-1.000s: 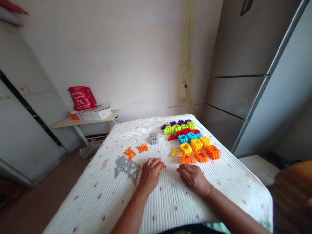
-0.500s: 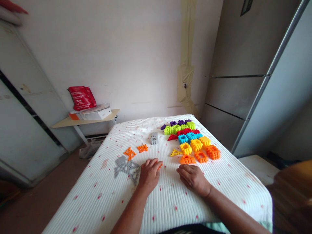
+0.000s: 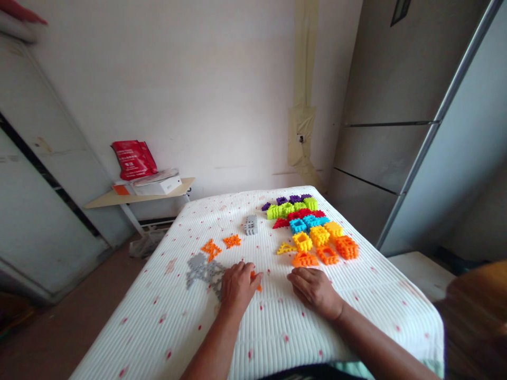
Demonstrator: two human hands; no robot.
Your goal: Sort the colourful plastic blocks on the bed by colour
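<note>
My left hand (image 3: 236, 286) lies on the white dotted tablecloth (image 3: 273, 327), its fingers curled over a small orange plastic piece (image 3: 255, 281) that peeks out at the fingertips. Just left of it lies a flat grey lattice of joined pieces (image 3: 204, 271). My right hand (image 3: 315, 290) rests palm down on the cloth with its fingers loosely curled, and I see nothing in it. It is a little short of an orange block (image 3: 304, 259).
Two flat orange pieces (image 3: 221, 245) and a grey block (image 3: 251, 225) lie farther back. Rows of orange, yellow, blue, red, green and purple blocks (image 3: 311, 227) fill the far right. A side table with a red bag (image 3: 132, 158) stands at the wall; a fridge (image 3: 396, 148) is at the right.
My left hand has slid slightly left and toward me, dragging the orange piece with it. My right hand has stayed put.
</note>
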